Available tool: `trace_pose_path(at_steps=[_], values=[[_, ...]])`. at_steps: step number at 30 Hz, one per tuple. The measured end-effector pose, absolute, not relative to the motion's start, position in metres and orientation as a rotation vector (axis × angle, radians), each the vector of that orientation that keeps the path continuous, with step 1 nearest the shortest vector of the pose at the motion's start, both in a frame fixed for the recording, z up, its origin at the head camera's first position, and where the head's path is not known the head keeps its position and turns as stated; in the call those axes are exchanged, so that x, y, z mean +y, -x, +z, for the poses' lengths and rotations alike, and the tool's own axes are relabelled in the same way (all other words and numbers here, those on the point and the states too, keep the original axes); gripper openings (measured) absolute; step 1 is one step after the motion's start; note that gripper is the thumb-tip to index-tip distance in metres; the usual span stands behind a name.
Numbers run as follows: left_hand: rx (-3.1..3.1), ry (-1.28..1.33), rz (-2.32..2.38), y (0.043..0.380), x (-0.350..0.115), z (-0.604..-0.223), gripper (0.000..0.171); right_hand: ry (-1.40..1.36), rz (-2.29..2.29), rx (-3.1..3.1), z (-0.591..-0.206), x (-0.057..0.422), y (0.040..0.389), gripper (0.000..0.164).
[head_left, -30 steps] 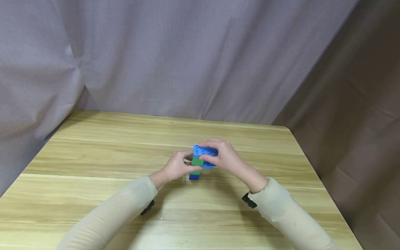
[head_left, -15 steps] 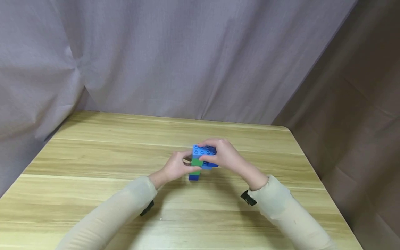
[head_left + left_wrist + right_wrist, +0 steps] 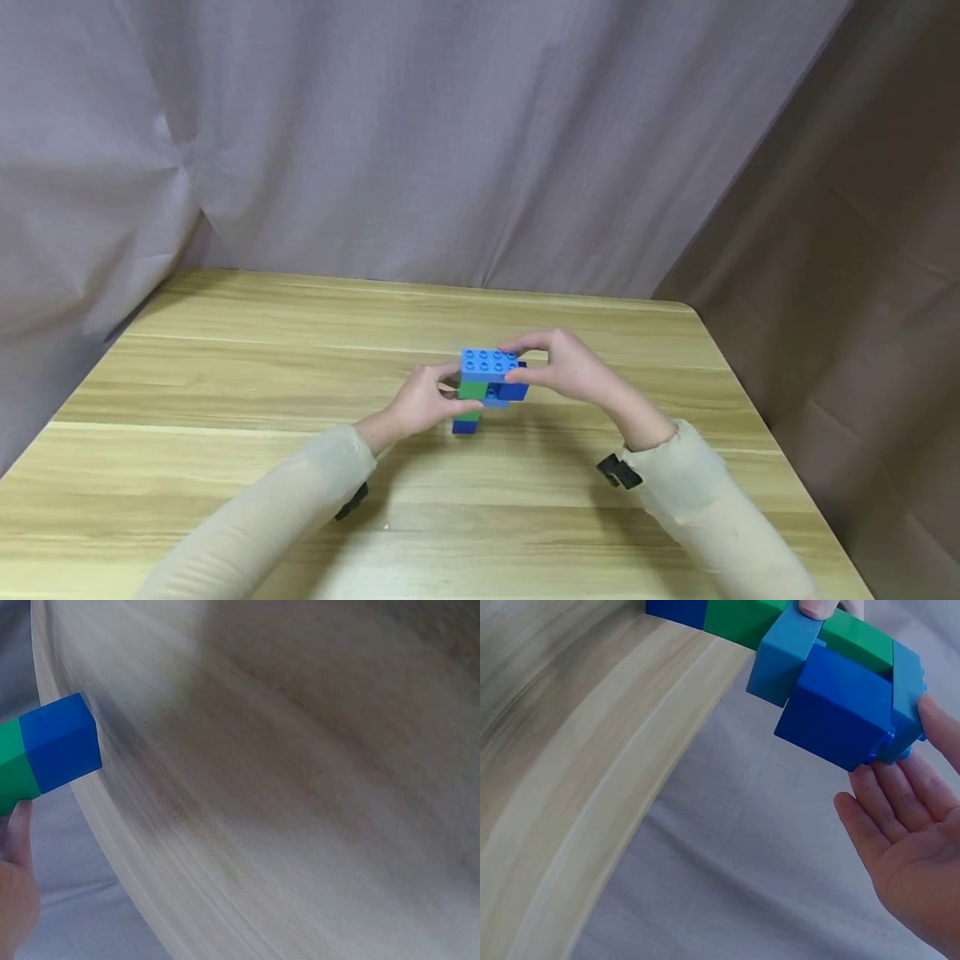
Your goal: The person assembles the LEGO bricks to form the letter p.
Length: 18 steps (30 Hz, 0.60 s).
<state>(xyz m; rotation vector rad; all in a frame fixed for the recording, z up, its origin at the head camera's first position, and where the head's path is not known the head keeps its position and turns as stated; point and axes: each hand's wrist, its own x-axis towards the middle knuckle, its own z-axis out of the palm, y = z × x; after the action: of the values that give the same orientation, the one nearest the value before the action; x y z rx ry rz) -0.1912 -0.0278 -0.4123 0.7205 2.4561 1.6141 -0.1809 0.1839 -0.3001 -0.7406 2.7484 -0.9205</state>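
An assembly of toy building bricks stands upright near the table's middle in the head view. A light blue studded brick [image 3: 483, 367] tops it, over green bricks [image 3: 471, 391] with a dark blue brick [image 3: 464, 427] at the bottom. A second light blue brick [image 3: 784, 660] juts out lower down. Between the two light blue ones sits a larger dark blue brick [image 3: 840, 709], its outer end sticking out past them. My left hand [image 3: 420, 404] grips the green part from the left. Thumb and fingers of my right hand [image 3: 577, 367] pinch the right end of the top brick.
The wooden table [image 3: 262, 367] bears the assembly and ends at a far edge before a grey curtain [image 3: 420, 150]. A darker curtain [image 3: 847, 217] hangs at the right. Black straps [image 3: 618, 472] show under the sleeves.
My right hand has slid to the right along the top brick, uncovering more of its studs and the dark blue brick below. The left hand and the assembly stay nearly in place.
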Motion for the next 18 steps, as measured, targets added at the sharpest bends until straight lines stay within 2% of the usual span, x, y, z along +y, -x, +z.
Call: trace_pose_path(at_steps=[18], values=[[2.454, -0.724, 1.602, 0.1901, -0.0297, -0.4134, 0.047, 0.766, -0.916, 2.751, -0.3037, 0.1828, 0.1810, 0.038]])
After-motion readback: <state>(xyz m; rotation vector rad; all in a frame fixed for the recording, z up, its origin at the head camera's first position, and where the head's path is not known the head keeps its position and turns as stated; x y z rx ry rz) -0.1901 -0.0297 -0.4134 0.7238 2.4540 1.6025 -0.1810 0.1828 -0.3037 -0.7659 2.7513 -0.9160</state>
